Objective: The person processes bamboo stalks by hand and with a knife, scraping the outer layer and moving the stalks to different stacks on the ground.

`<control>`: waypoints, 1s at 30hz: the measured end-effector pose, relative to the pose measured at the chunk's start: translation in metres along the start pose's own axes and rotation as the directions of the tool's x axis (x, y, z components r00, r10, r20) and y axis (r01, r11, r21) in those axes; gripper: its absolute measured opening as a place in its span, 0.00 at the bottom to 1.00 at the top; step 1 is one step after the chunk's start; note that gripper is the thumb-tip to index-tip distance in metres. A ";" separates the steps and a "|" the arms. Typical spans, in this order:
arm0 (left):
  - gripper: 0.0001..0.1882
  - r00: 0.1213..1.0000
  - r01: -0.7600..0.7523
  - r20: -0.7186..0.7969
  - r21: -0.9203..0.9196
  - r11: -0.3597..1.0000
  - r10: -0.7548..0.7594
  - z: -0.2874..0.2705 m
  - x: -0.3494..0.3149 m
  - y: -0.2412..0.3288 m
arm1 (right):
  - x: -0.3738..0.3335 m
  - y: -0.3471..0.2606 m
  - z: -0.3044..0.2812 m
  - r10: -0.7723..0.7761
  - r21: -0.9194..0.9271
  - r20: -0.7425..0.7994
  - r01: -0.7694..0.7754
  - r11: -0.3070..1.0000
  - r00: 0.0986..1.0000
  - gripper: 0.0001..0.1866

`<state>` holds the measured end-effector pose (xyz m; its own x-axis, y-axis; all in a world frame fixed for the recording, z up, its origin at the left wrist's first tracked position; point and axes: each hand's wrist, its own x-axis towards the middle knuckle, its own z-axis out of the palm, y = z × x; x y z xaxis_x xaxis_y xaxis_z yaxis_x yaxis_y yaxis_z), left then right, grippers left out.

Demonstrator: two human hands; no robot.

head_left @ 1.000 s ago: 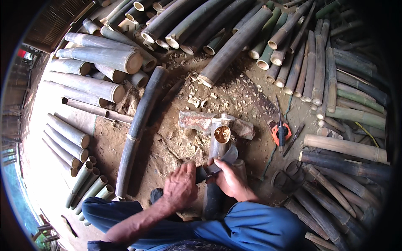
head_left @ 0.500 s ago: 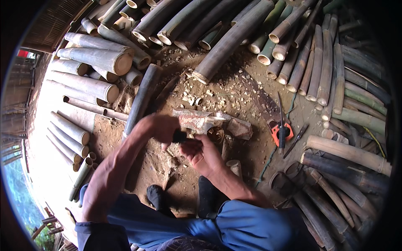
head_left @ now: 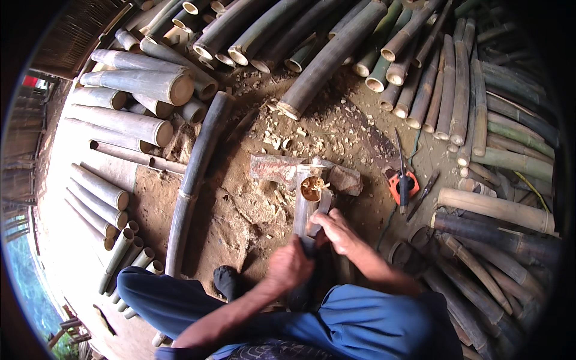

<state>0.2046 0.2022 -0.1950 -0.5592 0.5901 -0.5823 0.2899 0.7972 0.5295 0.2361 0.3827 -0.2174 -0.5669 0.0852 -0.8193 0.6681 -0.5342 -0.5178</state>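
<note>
Between my knees and the wood blocks stands a short bamboo tube (head_left: 305,211), its open end up and pale shavings at the rim. My right hand (head_left: 339,233) is closed on the tube's right side, fingers bent against its wall. Lower down, my left hand (head_left: 290,264) is a fist near the tube's lower end. A dark part shows beside that fist; what it grips is hidden. Behind the tube lie a reddish-brown rough wood block (head_left: 273,167) and another rough piece (head_left: 346,180).
Wood chips (head_left: 351,135) litter the dirt floor. A long bamboo pole (head_left: 198,162) lies to the left, with cut bamboo (head_left: 135,125) beyond it. At right are an orange-and-black tool (head_left: 403,187) and a thin dark tool (head_left: 427,193). Bamboo poles (head_left: 498,210) are piled there.
Both hands were together left of the tube, with a small black thing between them. My left hand has dropped toward me and right; my right hand has moved right onto the tube.
</note>
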 end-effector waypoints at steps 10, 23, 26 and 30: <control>0.11 0.801 -0.508 0.550 0.416 0.754 0.235 -0.210 0.114 0.007 | 0.023 -0.003 0.068 -0.122 0.820 0.281 -0.171 0.547 0.952 0.15; 0.24 0.959 0.156 0.279 -0.353 0.922 -0.055 -0.045 0.021 0.020 | 0.023 0.007 -0.002 -0.180 -0.368 -0.284 0.067 0.928 0.942 0.20; 0.31 0.959 0.239 0.236 -0.388 0.890 -0.155 -0.020 0.016 0.039 | 0.010 -0.014 -0.009 -0.147 -0.457 -0.166 0.056 0.888 0.975 0.23; 0.36 0.971 0.171 0.228 -0.435 0.884 -0.076 -0.029 0.004 0.030 | -0.011 0.002 0.002 -0.248 -0.585 -0.260 0.052 0.809 0.933 0.21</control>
<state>0.1881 0.2248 -0.1634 -0.3876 0.5415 -0.7460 -0.1773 0.7504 0.6368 0.2430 0.3794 -0.2085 -0.5697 0.4309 -0.6999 0.7930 0.0645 -0.6058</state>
